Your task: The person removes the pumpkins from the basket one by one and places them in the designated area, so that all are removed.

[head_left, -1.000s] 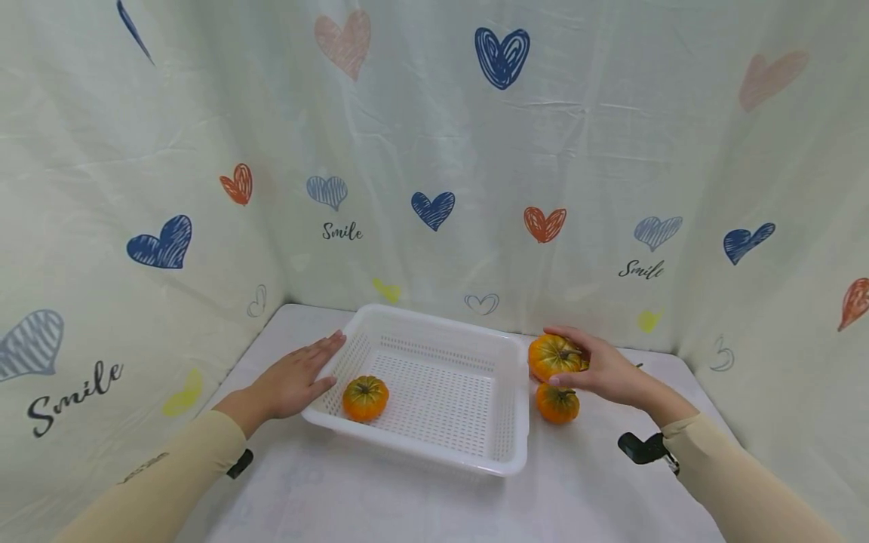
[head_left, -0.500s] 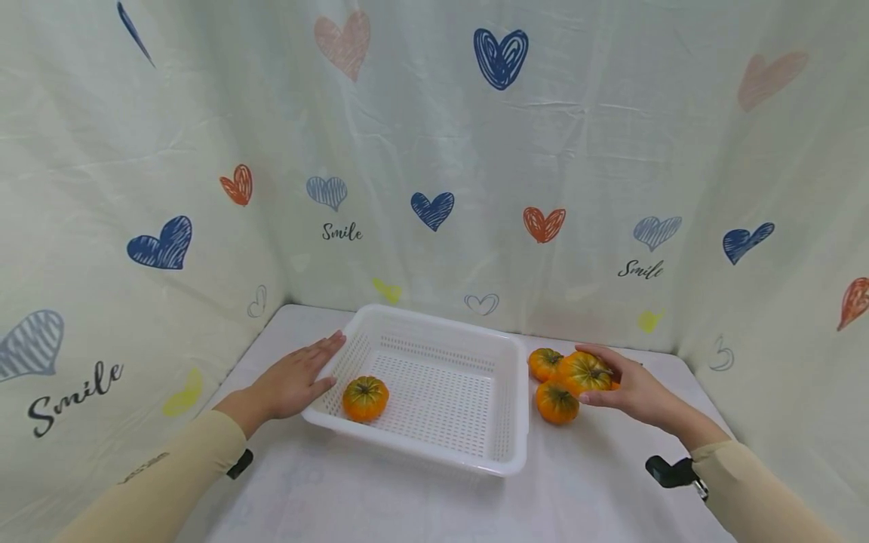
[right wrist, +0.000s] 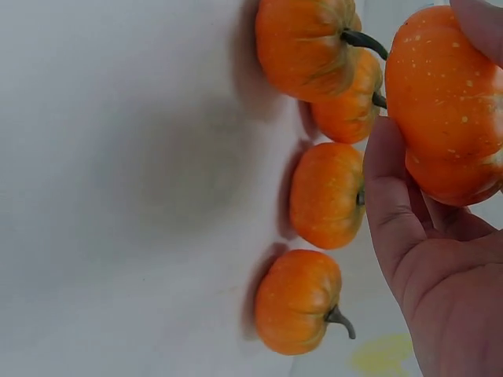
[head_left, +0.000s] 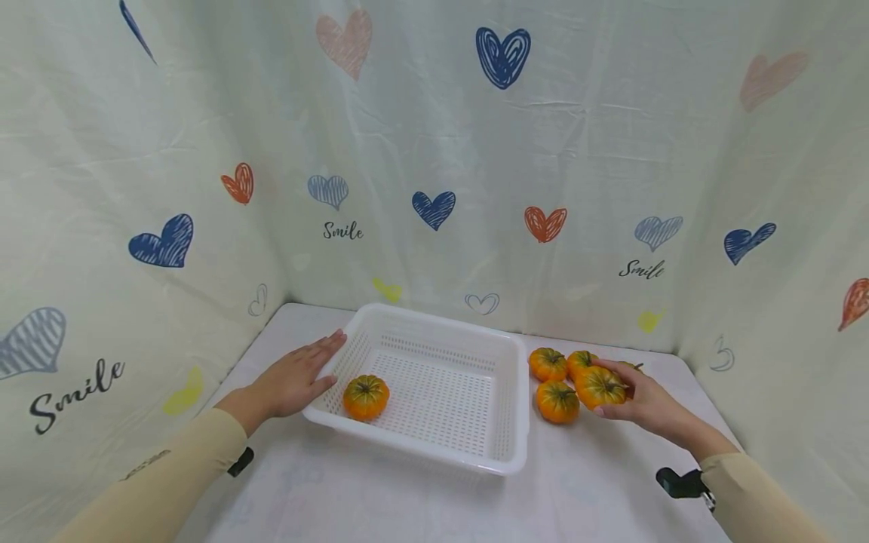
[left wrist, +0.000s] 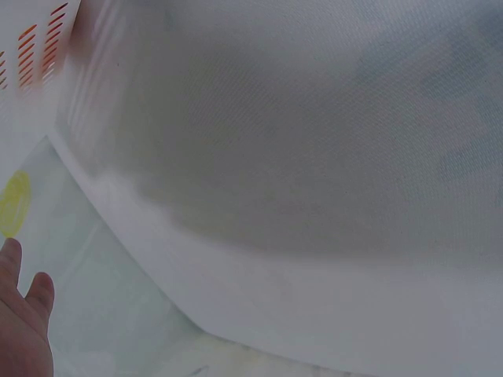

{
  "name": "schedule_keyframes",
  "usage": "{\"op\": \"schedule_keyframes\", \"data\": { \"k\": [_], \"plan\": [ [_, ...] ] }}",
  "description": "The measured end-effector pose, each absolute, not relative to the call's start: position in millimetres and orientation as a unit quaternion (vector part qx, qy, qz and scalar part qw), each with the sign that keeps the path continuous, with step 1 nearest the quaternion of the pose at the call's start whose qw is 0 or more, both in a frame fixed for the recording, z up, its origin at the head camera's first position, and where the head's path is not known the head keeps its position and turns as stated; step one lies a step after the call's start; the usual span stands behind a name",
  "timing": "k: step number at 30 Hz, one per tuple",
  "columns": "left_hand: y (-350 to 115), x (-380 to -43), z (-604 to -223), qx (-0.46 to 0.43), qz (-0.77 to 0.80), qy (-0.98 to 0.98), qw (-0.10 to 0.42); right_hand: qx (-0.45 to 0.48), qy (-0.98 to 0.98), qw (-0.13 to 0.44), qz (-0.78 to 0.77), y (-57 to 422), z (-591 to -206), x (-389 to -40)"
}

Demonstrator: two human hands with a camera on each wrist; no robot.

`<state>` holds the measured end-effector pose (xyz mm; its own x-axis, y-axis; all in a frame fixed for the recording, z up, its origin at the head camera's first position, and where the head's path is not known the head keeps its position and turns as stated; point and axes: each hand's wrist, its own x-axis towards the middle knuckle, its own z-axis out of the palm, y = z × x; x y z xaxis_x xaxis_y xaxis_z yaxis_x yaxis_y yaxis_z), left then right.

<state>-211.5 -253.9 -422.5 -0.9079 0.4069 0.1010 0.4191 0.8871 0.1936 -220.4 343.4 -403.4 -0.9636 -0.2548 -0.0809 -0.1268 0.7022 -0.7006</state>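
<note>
My right hand [head_left: 641, 400] grips a small orange pumpkin [head_left: 600, 388] with a green-streaked top, just right of the others on the table. In the right wrist view the held pumpkin [right wrist: 444, 102] sits between thumb and fingers, raised above the white surface. My left hand [head_left: 288, 381] lies with extended fingers against the left rim of a white perforated basket [head_left: 434, 455]. One pumpkin [head_left: 366, 397] sits inside that basket, near its left front corner. The left wrist view catches only part of the left hand [left wrist: 23, 322] at its edge.
Several pumpkins stand right of the basket: a front pumpkin [head_left: 557, 402], a back pumpkin [head_left: 547, 364], another behind the held one, and one partly hidden by the right hand. A white cloth covers the table [head_left: 380, 501]. A heart-printed curtain [head_left: 434, 264] closes off the back and sides.
My right hand has carried its pumpkin rightward and a little nearer me, away from the basket, uncovering pumpkins at the back. The left hand and basket have stayed put.
</note>
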Motion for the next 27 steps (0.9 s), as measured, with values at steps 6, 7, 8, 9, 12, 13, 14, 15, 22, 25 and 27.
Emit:
{"op": "schedule_keyframes", "data": {
  "k": [6, 7, 8, 9, 12, 13, 14, 15, 22, 25, 27],
  "plan": [
    [-254.0, -211.5, -422.9, -0.211, -0.103, -0.972, 0.027, -0.088, 0.921, 0.096, -0.368, 352.6, -413.5, -222.1],
    [-253.9, -211.5, -422.9, -0.211, -0.102, -0.972, 0.027, -0.087, 0.922, 0.097, -0.364, 354.0, -414.8, -222.2],
    [-253.9, -211.5, -422.6, -0.211, -0.102, -0.972, 0.027, -0.083, 0.924, 0.098, -0.361, 355.1, -416.0, -222.2],
    [-253.7, -211.5, -422.3, -0.211, -0.102, -0.972, 0.028, -0.078, 0.925, 0.099, -0.358, 355.9, -417.1, -222.0],
    [-253.3, -211.2, -422.0, -0.210, -0.103, -0.972, 0.027, -0.065, 0.926, 0.107, -0.357, 357.7, -420.6, -221.5],
    [-253.3, -211.0, -421.9, -0.209, -0.105, -0.972, 0.027, -0.062, 0.925, 0.108, -0.358, 358.1, -422.2, -221.7],
    [-253.3, -210.9, -421.9, -0.209, -0.105, -0.972, 0.027, -0.059, 0.924, 0.111, -0.361, 358.3, -424.1, -221.7],
    [-253.1, -210.8, -421.8, -0.208, -0.105, -0.972, 0.027, -0.055, 0.923, 0.114, -0.363, 358.3, -425.8, -221.7],
    [-251.3, -209.7, -420.5, -0.203, -0.109, -0.973, 0.027, -0.045, 0.925, 0.120, -0.359, 362.0, -441.2, -224.9],
    [-251.2, -209.7, -420.6, -0.203, -0.109, -0.973, 0.026, -0.042, 0.924, 0.124, -0.359, 364.3, -447.3, -227.2],
    [-251.3, -209.5, -420.7, -0.203, -0.109, -0.973, 0.026, -0.040, 0.924, 0.126, -0.360, 364.5, -449.9, -227.9]
  ]
}}
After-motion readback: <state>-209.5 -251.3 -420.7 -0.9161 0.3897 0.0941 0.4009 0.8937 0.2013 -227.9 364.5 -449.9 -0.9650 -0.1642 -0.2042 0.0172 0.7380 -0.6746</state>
